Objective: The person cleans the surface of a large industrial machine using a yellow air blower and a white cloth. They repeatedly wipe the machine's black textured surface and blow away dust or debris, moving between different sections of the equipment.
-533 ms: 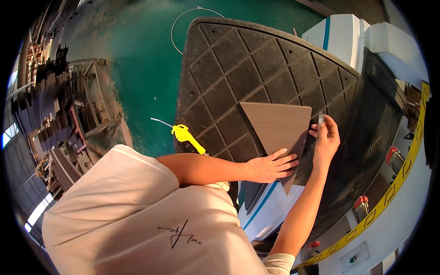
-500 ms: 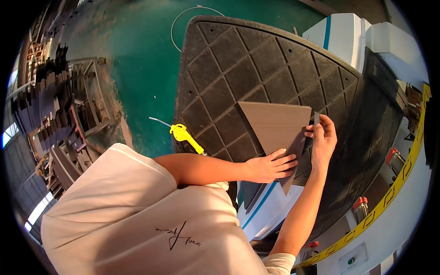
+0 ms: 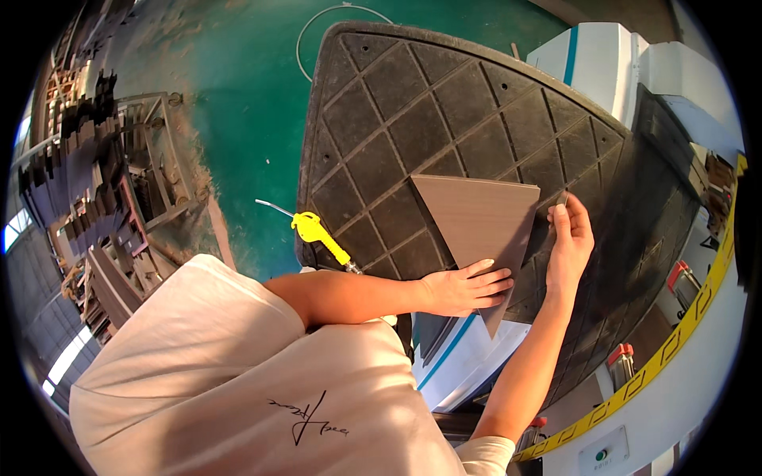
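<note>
A brown, roughly triangular board (image 3: 480,210) lies on the black ribbed mat, with its narrow tip pointing toward me. My left hand (image 3: 464,289) rests flat near that tip, fingers stretched out over the surface. Just beyond the board's right edge is my right hand (image 3: 570,238), apart from the board. Its thumb and fingers are pinched on a small thin grey strip (image 3: 563,198), mostly hidden by the fingertips. I cannot tell exactly what kind of piece it is.
The black mat (image 3: 413,95) has diagonal grooves. A yellow air blow gun (image 3: 319,235) lies at its left edge. White machine housing (image 3: 599,67) stands at the far right, and a yellow marked strip (image 3: 675,337) curves along the right. Stacked brown boards (image 3: 79,170) fill the left.
My right hand has moved slightly right, away from the board's edge, and the grey strip has turned so less of it shows. The left hand and board have stayed nearly still.
</note>
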Motion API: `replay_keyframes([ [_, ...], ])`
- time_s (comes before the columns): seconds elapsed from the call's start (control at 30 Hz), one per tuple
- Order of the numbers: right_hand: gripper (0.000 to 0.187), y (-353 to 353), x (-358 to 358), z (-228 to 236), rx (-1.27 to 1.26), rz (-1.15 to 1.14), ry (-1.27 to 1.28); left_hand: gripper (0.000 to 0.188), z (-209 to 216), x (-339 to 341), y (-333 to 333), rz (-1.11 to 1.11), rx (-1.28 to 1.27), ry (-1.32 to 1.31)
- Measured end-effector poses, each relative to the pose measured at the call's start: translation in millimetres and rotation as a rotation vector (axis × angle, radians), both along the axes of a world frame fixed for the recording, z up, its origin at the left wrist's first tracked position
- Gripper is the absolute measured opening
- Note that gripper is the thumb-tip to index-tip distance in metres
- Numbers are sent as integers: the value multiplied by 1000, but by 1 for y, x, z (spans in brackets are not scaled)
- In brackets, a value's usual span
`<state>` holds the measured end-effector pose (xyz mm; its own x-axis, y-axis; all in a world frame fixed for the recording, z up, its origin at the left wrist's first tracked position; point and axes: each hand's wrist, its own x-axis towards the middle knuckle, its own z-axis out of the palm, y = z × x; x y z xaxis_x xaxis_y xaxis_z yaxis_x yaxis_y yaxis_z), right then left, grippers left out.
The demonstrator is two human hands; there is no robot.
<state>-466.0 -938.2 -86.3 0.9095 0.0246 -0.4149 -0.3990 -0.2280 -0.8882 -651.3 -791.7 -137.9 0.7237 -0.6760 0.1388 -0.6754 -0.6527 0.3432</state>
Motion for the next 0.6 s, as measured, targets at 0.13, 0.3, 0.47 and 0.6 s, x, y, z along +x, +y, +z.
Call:
replay_keyframes([
  [0.13, 11, -6, -54, 45, -156, -111, -214, 82, 4, 0, 4, -80, -54, 97],
  [0.3, 11, -79, -146, 156, -902, -230, -619, 59, 17, 5, 0, 12, -180, 129],
  [0.47, 6, -196, -265, 298, -1432, -938, -1116, 57, 25, 3, 9, -127, -281, 281],
  [0.6, 10, -263, -303, 359, -1894, -762, -1038, 41, 64, 16, 66, -312, -457, 489],
])
